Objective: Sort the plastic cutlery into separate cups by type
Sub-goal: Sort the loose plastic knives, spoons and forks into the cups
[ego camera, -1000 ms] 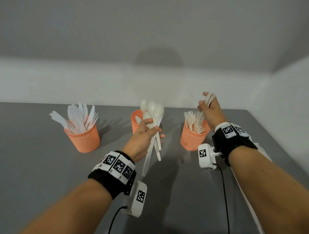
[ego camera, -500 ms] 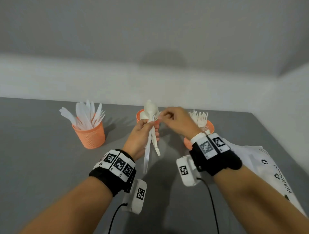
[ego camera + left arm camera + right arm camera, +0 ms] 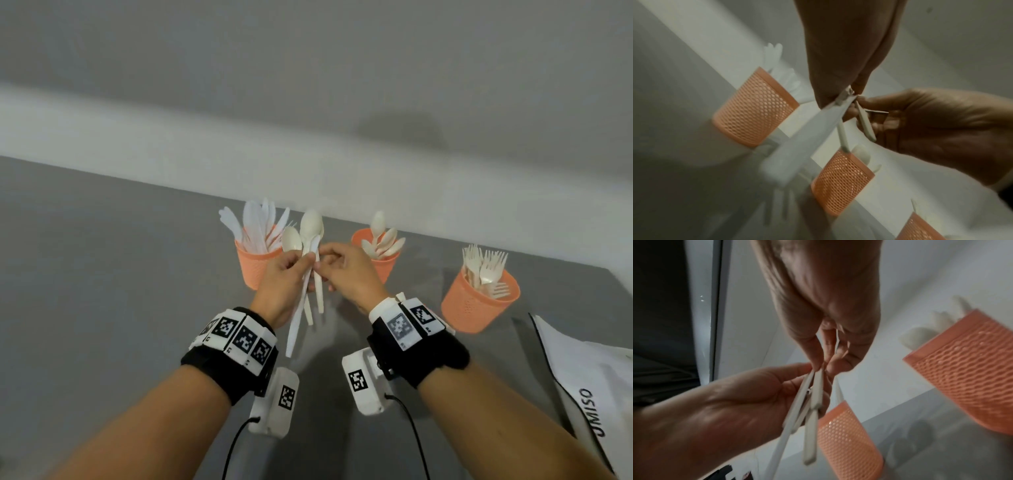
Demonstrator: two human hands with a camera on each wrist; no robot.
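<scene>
My left hand [image 3: 299, 265] grips a small bunch of white plastic cutlery [image 3: 310, 228], spoon bowls up and handles hanging down. My right hand [image 3: 325, 265] pinches one handle [image 3: 865, 123] of that bunch between thumb and fingertips. Both hands hover above the table, in front of the knife cup [image 3: 255, 270]. To its right stands the spoon cup [image 3: 385, 267], and farther right the fork cup [image 3: 476, 310]. In the right wrist view the handles [image 3: 810, 426] fan out below my touching fingertips. Which type the pinched piece is, I cannot tell.
The three orange mesh cups stand in a row on the grey table [image 3: 102, 291], close to the white wall. A white plastic bag [image 3: 589, 383] with black print lies at the right edge. Cables run from both wrist cameras toward me.
My right hand left the fork cup and came across to the bunch in my left hand, where it now pinches a handle. Both hands now sit nearer the knife cup.
</scene>
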